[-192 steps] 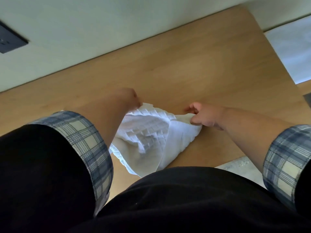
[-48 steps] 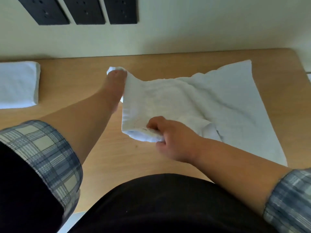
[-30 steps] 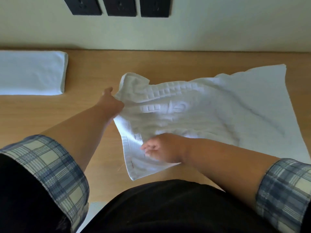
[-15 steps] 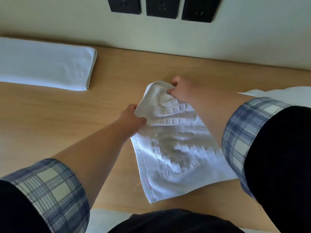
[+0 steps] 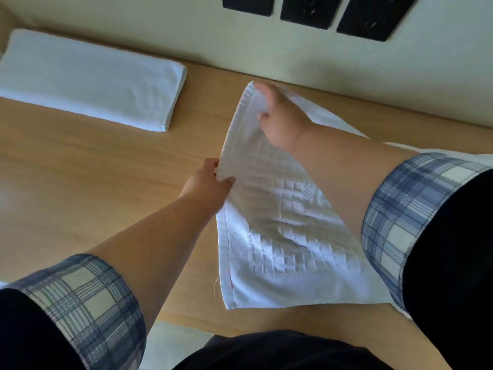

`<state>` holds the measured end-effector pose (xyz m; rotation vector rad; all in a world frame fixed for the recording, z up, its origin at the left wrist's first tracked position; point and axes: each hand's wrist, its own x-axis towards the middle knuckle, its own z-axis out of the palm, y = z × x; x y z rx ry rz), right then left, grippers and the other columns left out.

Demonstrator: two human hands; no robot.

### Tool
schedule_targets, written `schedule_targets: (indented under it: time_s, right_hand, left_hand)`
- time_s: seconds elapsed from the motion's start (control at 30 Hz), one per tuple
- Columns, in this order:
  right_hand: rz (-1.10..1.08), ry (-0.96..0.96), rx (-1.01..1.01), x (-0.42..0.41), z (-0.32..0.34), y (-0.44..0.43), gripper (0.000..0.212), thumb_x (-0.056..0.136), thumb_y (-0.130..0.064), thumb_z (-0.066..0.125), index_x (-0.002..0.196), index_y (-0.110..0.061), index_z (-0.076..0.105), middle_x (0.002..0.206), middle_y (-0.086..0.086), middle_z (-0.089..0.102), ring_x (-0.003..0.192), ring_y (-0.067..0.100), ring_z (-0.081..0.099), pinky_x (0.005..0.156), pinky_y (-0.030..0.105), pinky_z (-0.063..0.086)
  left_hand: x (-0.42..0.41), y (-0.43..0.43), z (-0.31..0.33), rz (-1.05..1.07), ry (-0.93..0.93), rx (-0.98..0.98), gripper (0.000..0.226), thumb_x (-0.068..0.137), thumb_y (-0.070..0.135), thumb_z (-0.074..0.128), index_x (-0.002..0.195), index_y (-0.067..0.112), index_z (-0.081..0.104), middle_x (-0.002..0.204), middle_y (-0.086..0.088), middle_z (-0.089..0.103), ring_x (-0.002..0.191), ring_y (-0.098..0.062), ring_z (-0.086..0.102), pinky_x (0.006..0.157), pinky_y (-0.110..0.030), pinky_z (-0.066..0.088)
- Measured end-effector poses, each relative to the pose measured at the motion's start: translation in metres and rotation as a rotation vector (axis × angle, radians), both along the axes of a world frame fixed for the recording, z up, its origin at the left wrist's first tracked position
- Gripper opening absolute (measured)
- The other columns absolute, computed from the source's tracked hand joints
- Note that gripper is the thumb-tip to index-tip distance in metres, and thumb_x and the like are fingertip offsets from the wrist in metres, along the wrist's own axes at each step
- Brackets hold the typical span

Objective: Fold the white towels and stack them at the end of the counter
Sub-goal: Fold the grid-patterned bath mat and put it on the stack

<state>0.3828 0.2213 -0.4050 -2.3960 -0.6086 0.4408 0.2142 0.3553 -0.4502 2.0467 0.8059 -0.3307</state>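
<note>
On wooden counter (image 5: pixel 80 182), head view: white towel (image 5: pixel 280 236) lies mid-counter, left edge lifted — left hand (image 5: pixel 208 182) pinches that edge near, right hand (image 5: pixel 282 118) grips far corner. Folded towel (image 5: pixel 88 78) rests far left, apart.

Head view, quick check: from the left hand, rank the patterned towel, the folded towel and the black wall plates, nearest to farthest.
1. The patterned towel: its left edge is pinched in the left hand.
2. The folded towel: flat on the counter, far left.
3. The black wall plates: farthest, up behind the counter.
</note>
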Motion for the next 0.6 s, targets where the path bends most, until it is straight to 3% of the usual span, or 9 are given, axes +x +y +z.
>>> schedule_targets:
  time_s: [0.1, 0.17, 0.23, 0.33, 0.47, 0.53, 0.6]
  right_hand:
    - [0.080, 0.055, -0.074, -0.015, -0.009, -0.004, 0.061, 0.100, -0.010, 0.045, 0.156, -0.026, 0.026, 0.147, 0.006, 0.045, 0.113, 0.021, 0.054, 0.088, 0.019, 0.036]
    - [-0.030, -0.013, -0.044, -0.033, -0.013, -0.013, 0.057, 0.099, -0.014, 0.046, 0.154, -0.025, 0.032, 0.146, 0.005, 0.049, 0.123, 0.023, 0.052, 0.099, 0.035, 0.044]
    - [-0.060, -0.079, -0.085, -0.048, -0.021, -0.025, 0.051, 0.097, -0.016, 0.050, 0.148, -0.018, 0.043, 0.145, 0.006, 0.051, 0.129, 0.026, 0.050, 0.105, 0.041, 0.042]
    - [0.001, -0.095, -0.290, -0.063, -0.030, -0.043, 0.046, 0.098, -0.023, 0.051, 0.144, -0.019, 0.049, 0.150, 0.007, 0.045, 0.141, 0.028, 0.037, 0.116, 0.047, 0.027]
    - [0.049, -0.040, -0.457, -0.076, -0.033, -0.063, 0.055, 0.099, -0.042, 0.048, 0.151, -0.028, 0.036, 0.166, 0.005, 0.013, 0.153, 0.026, 0.000, 0.121, 0.055, -0.004]
    - [0.091, -0.072, -0.477, -0.088, -0.035, -0.071, 0.058, 0.097, -0.049, 0.051, 0.150, -0.030, 0.037, 0.167, 0.005, 0.007, 0.153, 0.027, -0.006, 0.119, 0.057, -0.009]
    - [0.113, -0.125, -0.445, -0.103, -0.039, -0.078, 0.060, 0.095, -0.054, 0.053, 0.148, -0.031, 0.038, 0.167, 0.004, 0.006, 0.153, 0.027, -0.007, 0.118, 0.057, -0.010]
  left_hand:
    - [-0.008, 0.005, 0.000, 0.117, 0.036, -0.104, 0.049, 0.085, 0.045, 0.071, 0.125, 0.031, 0.047, 0.091, 0.011, 0.070, 0.078, -0.013, 0.069, 0.065, -0.034, 0.057]
    - [-0.019, 0.002, -0.003, 0.149, 0.074, -0.168, 0.057, 0.080, 0.046, 0.077, 0.124, 0.032, 0.043, 0.094, 0.010, 0.070, 0.079, -0.015, 0.070, 0.067, -0.039, 0.060]
    - [-0.031, -0.005, -0.007, 0.137, 0.094, -0.181, 0.060, 0.079, 0.044, 0.079, 0.124, 0.032, 0.041, 0.096, 0.012, 0.069, 0.077, -0.012, 0.070, 0.060, -0.032, 0.058]
    - [-0.038, -0.007, -0.010, 0.046, 0.092, -0.052, 0.052, 0.085, 0.039, 0.073, 0.128, 0.030, 0.043, 0.092, 0.012, 0.064, 0.074, -0.010, 0.064, 0.053, -0.024, 0.046]
    - [-0.026, 0.010, 0.003, -0.020, 0.078, 0.105, 0.048, 0.088, 0.035, 0.070, 0.128, 0.030, 0.044, 0.102, 0.006, 0.066, 0.074, -0.009, 0.059, 0.055, -0.026, 0.041]
    - [-0.022, 0.012, 0.009, 0.016, 0.081, 0.166, 0.061, 0.087, 0.032, 0.073, 0.136, 0.031, 0.036, 0.122, -0.003, 0.059, 0.092, -0.019, 0.062, 0.072, -0.033, 0.050]
    - [-0.028, 0.003, 0.013, -0.088, 0.033, 0.416, 0.068, 0.088, 0.030, 0.072, 0.140, 0.032, 0.029, 0.136, -0.011, 0.042, 0.117, -0.029, 0.050, 0.096, -0.043, 0.045]
